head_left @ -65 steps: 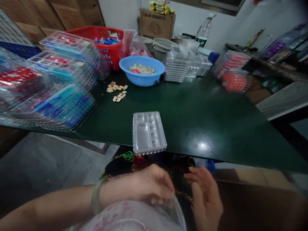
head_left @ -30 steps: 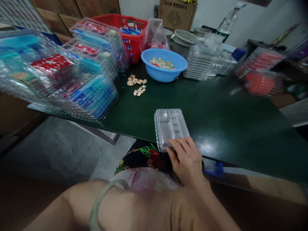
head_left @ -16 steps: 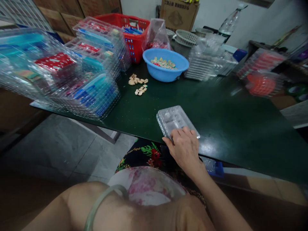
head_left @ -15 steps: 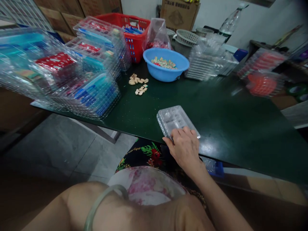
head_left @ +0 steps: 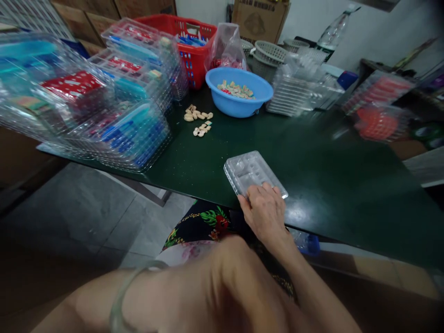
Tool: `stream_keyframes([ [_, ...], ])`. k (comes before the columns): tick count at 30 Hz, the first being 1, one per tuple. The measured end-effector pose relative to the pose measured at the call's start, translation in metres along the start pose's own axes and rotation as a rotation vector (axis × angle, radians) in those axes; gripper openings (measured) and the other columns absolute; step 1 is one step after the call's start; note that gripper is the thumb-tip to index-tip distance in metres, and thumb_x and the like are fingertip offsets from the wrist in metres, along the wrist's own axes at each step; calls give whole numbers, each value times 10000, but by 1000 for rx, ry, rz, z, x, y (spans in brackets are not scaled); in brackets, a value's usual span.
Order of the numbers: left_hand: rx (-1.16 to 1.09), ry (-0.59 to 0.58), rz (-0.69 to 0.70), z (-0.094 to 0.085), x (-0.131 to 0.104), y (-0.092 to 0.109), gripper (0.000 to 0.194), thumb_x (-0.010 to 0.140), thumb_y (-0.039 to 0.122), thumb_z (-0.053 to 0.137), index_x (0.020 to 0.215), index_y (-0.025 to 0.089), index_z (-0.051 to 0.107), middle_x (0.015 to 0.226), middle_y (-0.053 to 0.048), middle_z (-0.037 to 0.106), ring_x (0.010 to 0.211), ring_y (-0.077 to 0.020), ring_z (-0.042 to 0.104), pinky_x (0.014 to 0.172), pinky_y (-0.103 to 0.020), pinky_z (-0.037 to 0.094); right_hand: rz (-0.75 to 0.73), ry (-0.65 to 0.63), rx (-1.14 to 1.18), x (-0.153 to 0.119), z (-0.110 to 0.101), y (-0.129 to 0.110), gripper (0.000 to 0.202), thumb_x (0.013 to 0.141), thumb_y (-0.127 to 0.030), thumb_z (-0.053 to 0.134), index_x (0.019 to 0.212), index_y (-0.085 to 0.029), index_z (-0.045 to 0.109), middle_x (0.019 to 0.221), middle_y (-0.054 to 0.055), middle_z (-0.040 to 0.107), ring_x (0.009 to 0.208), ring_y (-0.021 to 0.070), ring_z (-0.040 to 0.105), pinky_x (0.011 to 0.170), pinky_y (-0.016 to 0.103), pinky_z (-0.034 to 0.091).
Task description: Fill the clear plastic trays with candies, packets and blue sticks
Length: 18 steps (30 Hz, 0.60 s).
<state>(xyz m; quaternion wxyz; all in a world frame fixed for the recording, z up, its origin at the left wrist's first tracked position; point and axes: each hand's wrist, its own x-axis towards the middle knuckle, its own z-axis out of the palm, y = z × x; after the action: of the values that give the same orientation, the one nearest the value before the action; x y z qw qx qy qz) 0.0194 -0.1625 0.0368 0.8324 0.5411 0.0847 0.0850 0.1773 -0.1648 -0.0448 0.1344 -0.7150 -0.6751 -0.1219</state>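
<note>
A clear plastic compartment tray point(head_left: 250, 167) lies at the near edge of the dark green table. My right hand point(head_left: 266, 210) grips its near end, fingers over the top and thumb at the left side. Large and blurred at the bottom of the view, my left hand point(head_left: 208, 291) is raised close to the camera, apart from the tray. Its fingers cannot be made out. A pale green bangle point(head_left: 120, 296) circles the left wrist.
Beyond the tray are loose peanuts point(head_left: 196, 114) and a blue basin point(head_left: 239, 101) holding small pieces. Filled clear boxes point(head_left: 135, 134) are piled at left, before a red basket point(head_left: 196, 64). Stacked clear trays point(head_left: 291, 92) stand at back right, a bottle point(head_left: 335, 32) behind them.
My left hand has moved up and right across my lap, covering more of the clothing. The right hand keeps its hold on the tray, and the view has shifted slightly.
</note>
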Motion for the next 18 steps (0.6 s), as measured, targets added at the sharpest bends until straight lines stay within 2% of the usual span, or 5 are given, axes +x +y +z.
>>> stream_keyframes([
  [3, 334, 439, 163, -29, 1, 0, 214, 731, 380, 598, 572, 265, 684, 750, -42, 655, 700, -205, 575, 631, -324, 456, 51, 18, 61, 2, -2, 7, 216, 804, -272, 527, 612, -186, 479, 615, 26, 528, 689, 193, 470, 674, 332, 318],
  [6, 412, 924, 343, -61, 14, -18, 181, 767, 299, 588, 906, 217, 670, 1026, -65, 609, 857, -207, 561, 737, -318, 449, 153, 58, 217, 6, -12, 15, 263, 776, -305, 557, 569, -186, 448, 579, -4, 473, 616, 153, 437, 614, 296, 313],
  [12, -18, 881, 318, -80, 50, -48, 555, 719, 304, 662, 1220, 187, 454, 1238, -126, 468, 1069, -247, 490, 867, -355, 409, 408, 7, 1111, 5, -37, 17, 247, 790, -348, 562, 627, -176, 491, 560, -38, 439, 508, 94, 385, 485, 220, 311],
  [15, -103, 806, 317, -74, 56, -45, 556, 782, 357, 584, 1284, 220, 389, 1224, -113, 481, 1074, -232, 481, 883, -343, 381, 518, -39, 1635, -4, -32, 15, 237, 791, -363, 575, 663, -177, 503, 573, -39, 468, 479, 82, 401, 461, 204, 330],
  [18, -134, 861, 367, -72, 55, -42, 560, 792, 347, 577, 1299, 248, 358, 1155, -77, 521, 1014, -191, 505, 850, -301, 386, 549, 22, 1833, -15, -18, 20, 196, 812, -368, 547, 741, -186, 561, 667, -5, 554, 551, 108, 498, 533, 232, 416],
])
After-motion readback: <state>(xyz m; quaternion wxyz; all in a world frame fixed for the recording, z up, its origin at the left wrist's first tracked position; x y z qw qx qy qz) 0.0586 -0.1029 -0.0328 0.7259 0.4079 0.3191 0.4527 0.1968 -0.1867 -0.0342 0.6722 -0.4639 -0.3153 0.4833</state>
